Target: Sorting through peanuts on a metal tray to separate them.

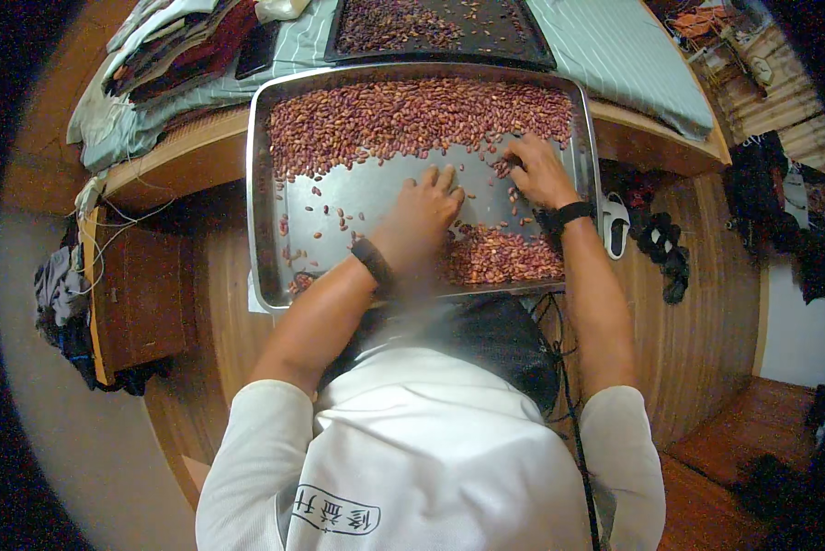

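A steel tray (385, 182) lies before me, its far side heaped with a broad band of reddish-brown speckled beans (419, 110). Over its bare middle is my left hand (426, 206), fingers apart and pointing away from me, with no bean visible in them. At the lower edge of the far band, my right hand (540, 172) has curled fingers beside a few dark beans. Whether it grips any is not clear. A second bean pile (505, 256) fills the near right corner, between my forearms. Loose beans (342, 219) are scattered over the left part.
Beyond the tray, a black baking tray (440, 31) of darker beans and bits rests on a striped bed sheet (612, 69). Folded clothes (178, 55) and a dark flat device (257, 52) are at the left. A white slipper (615, 226) lies on the wood-look floor, right.
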`<action>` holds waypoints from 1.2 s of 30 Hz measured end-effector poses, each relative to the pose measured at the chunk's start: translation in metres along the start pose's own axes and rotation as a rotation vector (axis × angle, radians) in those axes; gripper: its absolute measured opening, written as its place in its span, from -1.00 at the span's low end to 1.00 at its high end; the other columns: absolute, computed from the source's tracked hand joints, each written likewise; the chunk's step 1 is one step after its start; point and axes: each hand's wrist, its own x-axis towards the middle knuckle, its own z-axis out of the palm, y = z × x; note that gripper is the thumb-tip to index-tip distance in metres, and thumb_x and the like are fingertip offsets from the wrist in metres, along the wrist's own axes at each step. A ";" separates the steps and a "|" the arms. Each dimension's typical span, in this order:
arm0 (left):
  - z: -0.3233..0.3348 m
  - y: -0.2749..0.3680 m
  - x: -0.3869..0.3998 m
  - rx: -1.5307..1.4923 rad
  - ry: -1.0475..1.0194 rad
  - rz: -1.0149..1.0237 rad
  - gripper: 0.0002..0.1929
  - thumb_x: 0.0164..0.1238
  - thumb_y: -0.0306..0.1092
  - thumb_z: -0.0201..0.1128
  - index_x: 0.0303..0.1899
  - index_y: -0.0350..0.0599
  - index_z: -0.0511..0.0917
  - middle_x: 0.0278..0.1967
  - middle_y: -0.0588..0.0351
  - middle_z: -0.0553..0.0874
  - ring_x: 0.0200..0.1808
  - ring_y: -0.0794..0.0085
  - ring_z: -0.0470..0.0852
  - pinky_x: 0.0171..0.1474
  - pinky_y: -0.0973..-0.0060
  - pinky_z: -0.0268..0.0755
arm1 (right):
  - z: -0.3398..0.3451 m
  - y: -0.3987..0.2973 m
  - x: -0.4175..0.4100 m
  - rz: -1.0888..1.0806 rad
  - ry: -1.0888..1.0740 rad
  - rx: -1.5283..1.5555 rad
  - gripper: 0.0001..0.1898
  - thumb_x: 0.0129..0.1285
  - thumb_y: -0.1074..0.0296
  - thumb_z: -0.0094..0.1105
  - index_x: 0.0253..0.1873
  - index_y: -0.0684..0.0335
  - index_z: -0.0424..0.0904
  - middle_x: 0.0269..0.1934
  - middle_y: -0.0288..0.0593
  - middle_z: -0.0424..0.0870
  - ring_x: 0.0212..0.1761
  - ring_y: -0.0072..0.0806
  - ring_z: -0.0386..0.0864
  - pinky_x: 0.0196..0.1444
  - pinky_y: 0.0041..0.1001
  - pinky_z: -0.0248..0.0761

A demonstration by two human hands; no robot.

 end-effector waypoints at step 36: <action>0.005 -0.001 -0.001 0.040 0.039 0.008 -0.42 0.15 -0.42 0.33 0.29 -0.03 0.52 0.48 -0.13 0.32 0.38 -0.04 0.44 0.13 0.08 0.59 | -0.018 0.003 -0.038 0.043 -0.085 0.058 -0.81 0.08 0.56 0.07 -0.18 0.34 0.57 -0.26 0.06 0.56 -0.10 0.03 0.57 0.01 -0.15 0.44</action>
